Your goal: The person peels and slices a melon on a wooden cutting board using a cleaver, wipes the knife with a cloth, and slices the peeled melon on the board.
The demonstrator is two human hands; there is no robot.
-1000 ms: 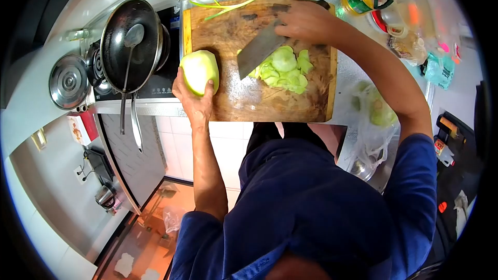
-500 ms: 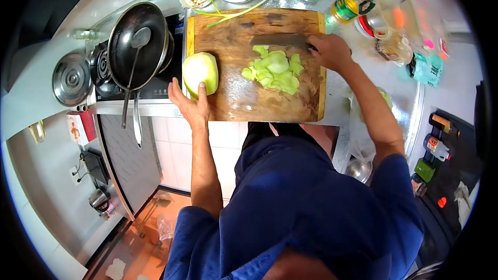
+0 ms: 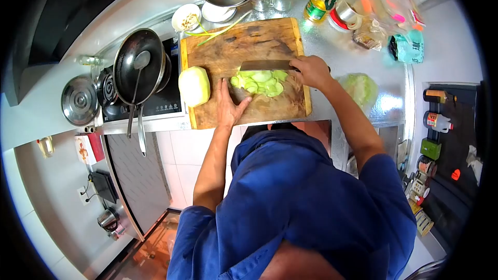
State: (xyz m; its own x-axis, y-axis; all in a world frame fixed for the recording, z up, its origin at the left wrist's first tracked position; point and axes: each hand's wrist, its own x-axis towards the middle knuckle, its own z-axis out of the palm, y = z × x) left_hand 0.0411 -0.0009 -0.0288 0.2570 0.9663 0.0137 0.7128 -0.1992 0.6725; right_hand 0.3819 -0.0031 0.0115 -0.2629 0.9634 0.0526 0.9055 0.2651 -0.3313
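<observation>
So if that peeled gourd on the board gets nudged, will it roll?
The gourd looks rounded and smooth, so it may roll. Its peeled skin is probably wet and slippery. It seems solid, likely heavy for its size, on the board.

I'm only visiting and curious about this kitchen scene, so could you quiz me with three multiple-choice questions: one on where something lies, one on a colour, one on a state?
1. Where does the peeled vegetable half lie?
A. On the left end of the cutting board
B. Inside the black pan
C. On the floor

2. What colour are the slices piled on the board?
A. Orange
B. Pale green
C. Purple

3. What is the right hand doing?
A. Hanging free off the counter
B. Resting flat on the pot lid
C. Closed around the handle of the cleaver

Answers:
1 A, the half sits at the board's left end, next to the stove.
2 B, the pile is light green.
3 C, its fingers wrap the handle while the blade stands behind the pile; the left hand lies open on the board beside the slices.
</observation>
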